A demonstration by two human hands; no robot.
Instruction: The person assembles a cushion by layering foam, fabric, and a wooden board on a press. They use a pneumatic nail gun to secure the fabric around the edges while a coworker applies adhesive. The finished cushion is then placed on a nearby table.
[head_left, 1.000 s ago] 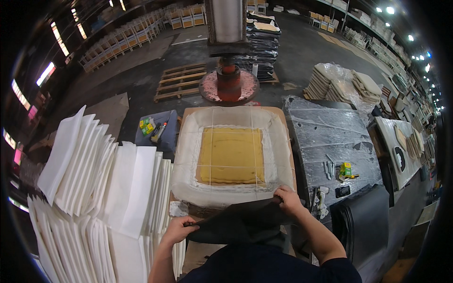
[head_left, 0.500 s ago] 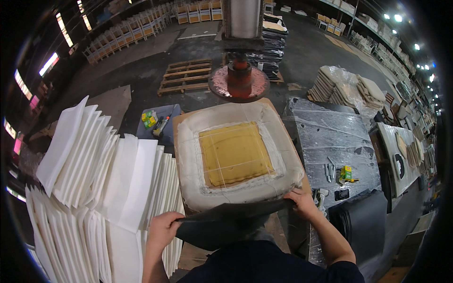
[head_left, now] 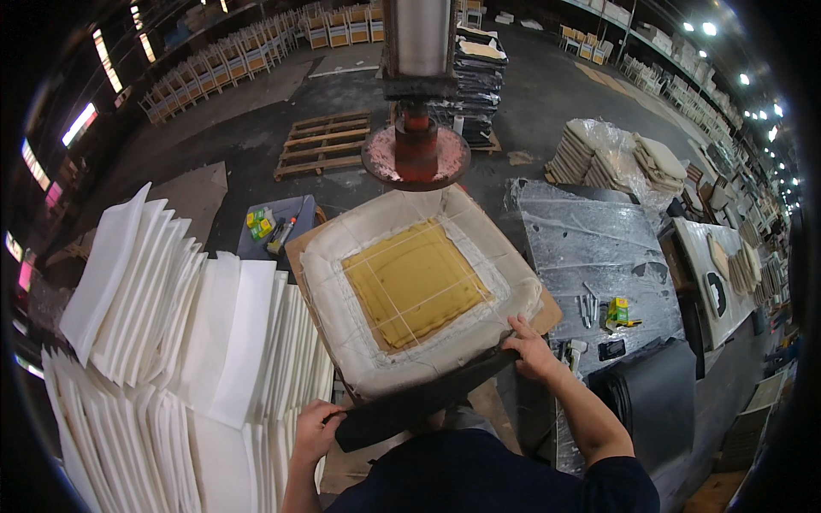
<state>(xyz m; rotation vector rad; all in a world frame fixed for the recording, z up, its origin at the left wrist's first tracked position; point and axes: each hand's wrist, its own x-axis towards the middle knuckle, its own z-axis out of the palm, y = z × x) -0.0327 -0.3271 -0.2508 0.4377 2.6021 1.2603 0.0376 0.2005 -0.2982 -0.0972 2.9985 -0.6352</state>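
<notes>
A cream padded seat cushion (head_left: 510, 295) lies underside up in front of me, with a yellow panel (head_left: 412, 278) framed by its folded cloth edge and thin strings crossing over it. It rests on a brown board (head_left: 550, 316). Across its near edge I stretch a black sheet of fabric (head_left: 410, 407). My left hand (head_left: 318, 429) pinches the sheet's left end, just off the cushion's near left corner. Closed on the sheet's other end, my right hand (head_left: 532, 350) is at the cushion's near right corner, its fingers touching the edge.
Beyond the cushion hangs a press with a round red plate (head_left: 416, 158). White padded sheets (head_left: 205, 342) stand stacked on the left. On the right, a plastic-wrapped table (head_left: 599, 248) bears a small yellow-green box (head_left: 617, 313) and black folded sheets (head_left: 654, 398). A grey bin (head_left: 295, 214) sits behind.
The cushion and its board have turned slightly, the near right side swinging away. The black sheet now slants up to the right, closer against the cushion; my left hand has come nearer to me.
</notes>
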